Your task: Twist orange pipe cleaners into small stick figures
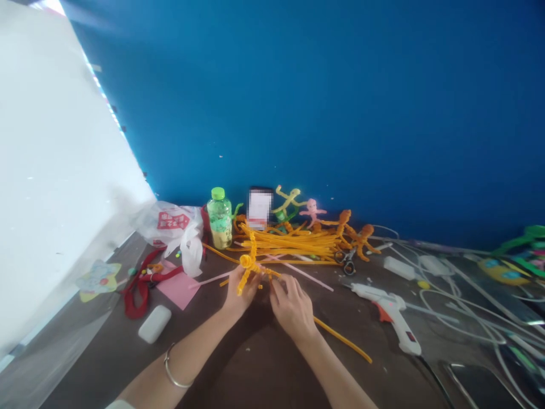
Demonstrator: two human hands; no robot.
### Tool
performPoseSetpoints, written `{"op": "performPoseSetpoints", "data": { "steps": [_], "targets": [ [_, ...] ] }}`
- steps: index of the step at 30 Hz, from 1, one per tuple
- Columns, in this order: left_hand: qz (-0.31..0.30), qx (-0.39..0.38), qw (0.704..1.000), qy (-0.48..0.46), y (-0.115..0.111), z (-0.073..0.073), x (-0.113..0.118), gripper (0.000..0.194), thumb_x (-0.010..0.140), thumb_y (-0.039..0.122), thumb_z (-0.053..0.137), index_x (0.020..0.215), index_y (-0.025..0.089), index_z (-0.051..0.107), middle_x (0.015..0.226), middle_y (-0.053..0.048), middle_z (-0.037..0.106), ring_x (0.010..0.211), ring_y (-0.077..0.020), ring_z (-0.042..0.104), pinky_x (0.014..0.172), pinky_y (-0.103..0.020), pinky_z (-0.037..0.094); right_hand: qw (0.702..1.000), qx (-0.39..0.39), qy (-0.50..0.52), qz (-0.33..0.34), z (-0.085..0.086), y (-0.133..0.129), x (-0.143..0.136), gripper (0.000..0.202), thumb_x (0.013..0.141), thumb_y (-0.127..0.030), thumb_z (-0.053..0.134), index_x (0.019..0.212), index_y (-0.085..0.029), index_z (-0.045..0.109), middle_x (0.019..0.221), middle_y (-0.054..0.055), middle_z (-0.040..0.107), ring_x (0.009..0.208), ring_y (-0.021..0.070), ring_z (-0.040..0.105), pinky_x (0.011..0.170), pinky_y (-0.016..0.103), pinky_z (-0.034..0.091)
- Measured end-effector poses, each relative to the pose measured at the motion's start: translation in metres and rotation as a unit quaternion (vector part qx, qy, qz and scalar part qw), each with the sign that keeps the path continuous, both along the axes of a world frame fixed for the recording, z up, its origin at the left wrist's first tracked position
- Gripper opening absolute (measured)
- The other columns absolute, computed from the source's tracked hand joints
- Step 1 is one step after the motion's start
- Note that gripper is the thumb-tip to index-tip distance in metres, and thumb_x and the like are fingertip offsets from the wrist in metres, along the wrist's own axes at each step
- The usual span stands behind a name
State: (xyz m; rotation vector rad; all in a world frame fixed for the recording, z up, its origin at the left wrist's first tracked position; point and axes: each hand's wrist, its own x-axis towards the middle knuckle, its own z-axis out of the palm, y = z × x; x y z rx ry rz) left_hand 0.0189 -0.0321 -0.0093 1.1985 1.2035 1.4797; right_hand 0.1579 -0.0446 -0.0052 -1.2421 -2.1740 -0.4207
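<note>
An orange pipe-cleaner figure (pixel 246 261) with coiled limbs is held up between my hands above the dark table. My left hand (pixel 242 292) is closed around its lower part. On the other side, the fingers of my right hand (pixel 292 304) pinch an orange limb that sticks out to the right. A loose orange pipe cleaner (pixel 343 339) runs out from beneath my right hand across the table. Just beyond my hands lies a pile of orange pipe cleaners (pixel 298 243). My left fingertips are partly hidden behind the figure.
At the right lie a white glue gun (pixel 389 309), scissors (pixel 348 264) and tangled white cables (pixel 451 307). Finished figures, including a pink one (pixel 313 210), stand along the blue wall. At the left are a bottle (pixel 219 221), a plastic bag (pixel 170 224) and a white case (pixel 155 324).
</note>
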Motion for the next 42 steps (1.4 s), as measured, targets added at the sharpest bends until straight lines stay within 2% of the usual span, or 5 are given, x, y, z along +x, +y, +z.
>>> {"op": "performPoseSetpoints", "data": {
  "steps": [12,21,26,34,42],
  "targets": [
    [-0.002,0.001,1.0,0.012,0.002,0.002,-0.002,0.021,0.066,0.033,0.066,0.077,0.015,0.063,0.075,-0.006,0.066,0.067,-0.0184,0.062,0.062,-0.029,0.049,0.998,0.009,0.03,0.049,0.002,0.003,0.003,0.013,0.082,-0.014,0.046,0.087,-0.015,0.058,0.096,0.009,0.064,0.088,0.0208,0.055,0.08,0.036,0.038],
    [-0.054,-0.007,0.994,-0.095,0.006,0.0,-0.001,0.02,0.064,0.029,0.068,0.075,0.014,0.062,0.075,-0.006,0.064,0.07,-0.0184,0.062,0.068,-0.033,0.051,0.951,-0.105,0.28,0.079,-0.002,0.01,0.008,0.012,0.083,-0.017,0.045,0.085,-0.018,0.058,0.08,0.006,0.064,0.075,0.0175,0.058,0.07,0.031,0.045],
    [-0.082,-0.047,0.982,-0.165,0.007,0.005,-0.002,0.022,0.058,0.026,0.073,0.074,0.015,0.06,0.073,-0.002,0.064,0.07,-0.0169,0.062,0.068,-0.032,0.051,0.834,-0.268,0.476,0.08,-0.002,0.014,0.01,0.009,0.078,-0.027,0.056,0.081,-0.018,0.058,0.076,0.004,0.062,0.068,0.0161,0.058,0.062,0.027,0.046],
    [-0.196,-0.129,0.938,-0.257,0.005,0.004,-0.01,0.027,0.059,0.02,0.074,0.082,0.014,0.06,0.075,-0.001,0.063,0.069,-0.0137,0.061,0.073,-0.031,0.05,0.471,-0.529,0.688,0.157,0.004,0.018,0.012,0.018,0.064,-0.025,0.07,0.07,-0.017,0.055,0.063,-0.002,0.055,0.056,0.0081,0.051,0.054,0.019,0.041],
    [-0.237,-0.166,0.898,-0.332,0.006,0.003,-0.014,0.024,0.061,0.012,0.072,0.082,0.012,0.059,0.074,-0.003,0.063,0.074,-0.0146,0.063,0.078,-0.03,0.049,0.452,-0.541,0.694,0.145,0.007,0.012,0.004,0.019,0.063,-0.024,0.07,0.069,-0.017,0.053,0.053,-0.004,0.048,0.043,0.0045,0.039,0.036,0.014,0.019]
  ]
}}
